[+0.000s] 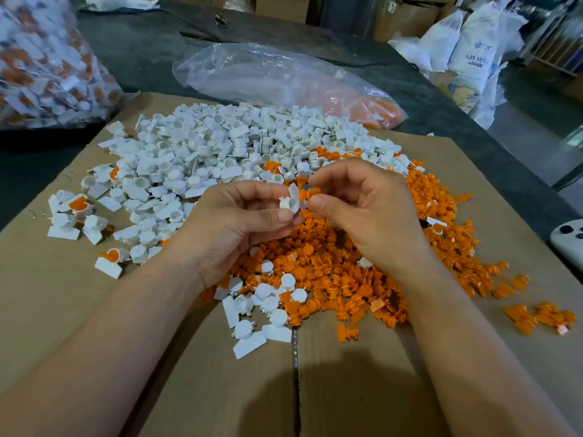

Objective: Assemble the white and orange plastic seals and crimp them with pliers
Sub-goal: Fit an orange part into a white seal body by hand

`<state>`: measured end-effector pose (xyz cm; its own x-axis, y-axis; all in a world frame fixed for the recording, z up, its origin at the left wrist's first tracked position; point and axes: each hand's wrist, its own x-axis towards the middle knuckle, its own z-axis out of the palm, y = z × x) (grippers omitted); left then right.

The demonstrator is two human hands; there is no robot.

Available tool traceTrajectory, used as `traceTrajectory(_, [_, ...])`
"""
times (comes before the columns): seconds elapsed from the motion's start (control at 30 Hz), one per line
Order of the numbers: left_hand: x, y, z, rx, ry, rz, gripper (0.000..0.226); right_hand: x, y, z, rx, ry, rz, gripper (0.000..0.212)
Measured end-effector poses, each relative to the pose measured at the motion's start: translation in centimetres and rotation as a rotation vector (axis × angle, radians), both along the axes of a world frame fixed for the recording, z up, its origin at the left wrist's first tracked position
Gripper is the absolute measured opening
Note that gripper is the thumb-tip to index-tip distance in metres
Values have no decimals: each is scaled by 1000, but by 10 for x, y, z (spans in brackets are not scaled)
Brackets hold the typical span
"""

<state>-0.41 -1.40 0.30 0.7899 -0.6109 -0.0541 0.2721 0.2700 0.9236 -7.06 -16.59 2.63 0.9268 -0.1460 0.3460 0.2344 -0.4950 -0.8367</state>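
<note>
Bare forearms [110, 342] reach in from the bottom edge over a flattened cardboard sheet [63, 310] that covers the dark counter [142, 48]. Curled, the left hand [233, 225] pinches a white seal body [291, 200] between thumb and fingertips, above the heaps. Also curled, the right hand [362, 212] pinches an orange insert [307, 194] whose end touches the white seal body. Under both hands lies a heap of orange pieces [378, 263], spreading to the right. Beyond it and to the left lies a heap of white pieces [227, 143], with a few joined seals [79, 205], white with orange inside, at its left fringe. Past the cardboard a clear bag [268, 70] lies on the counter, orange parts showing in its right end. At far left a fuller bag [41, 64] holds white and orange parts. White sacks [473, 42] and cardboard boxes [280, 6] stand behind the counter.
</note>
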Motion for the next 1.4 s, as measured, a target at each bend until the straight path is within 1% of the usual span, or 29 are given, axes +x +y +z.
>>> traceTrajectory(0.17, [-1, 0, 0, 30, -21, 31, 27, 1, 1, -2, -28, -6, 36, 33])
traceTrajectory(0.2, [-1, 0, 1, 20, -14, 28, 25, 1, 1, -2, -35, -7, 41, 33])
traceTrajectory(0.3, [-1, 0, 1, -22, 16, 25, 11, 1, 1, -2, -40, -8, 52, 34])
traceTrajectory(0.33, [0, 0, 1, -28, 21, 28, 11, 1, 1, -2, -43, -9, 57, 34])
traceTrajectory(0.5, [0, 1, 1, -41, 49, -53, 25, 0, 1, -1, -38, 2, 71, 31])
traceTrajectory(0.6, [0, 2, 1, -44, 58, -103, 26, 0, 1, 0, -42, 8, 67, 30])
traceTrajectory(0.7, [-1, 1, -1, -14, 5, -51, 33, -1, 1, 1, -63, 9, 57, 30])
traceTrajectory(0.8, [-1, 1, -2, 109, -173, 69, 40, -1, 2, 1, -103, 28, 64, 29])
traceTrajectory(0.9, [-4, -1, -3, 175, -303, 96, 41, -1, 2, 1, -130, 54, 50, 29])
traceTrajectory(1.0, [-6, -2, -3, 126, -297, 82, 37, -1, 2, 1, -113, 57, 7, 30])
traceTrajectory(1.13, [-5, 0, -3, 64, -277, 46, 41, -1, 2, 1, -81, 27, -38, 32])
traceTrajectory(1.27, [-4, 0, -2, 1, -240, 16, 25, -2, 2, 1, -83, 6, -62, 29])
traceTrajectory(1.4, [-3, 0, -3, 49, -257, 41, 28, -2, 4, 0, -107, -5, -72, 29])
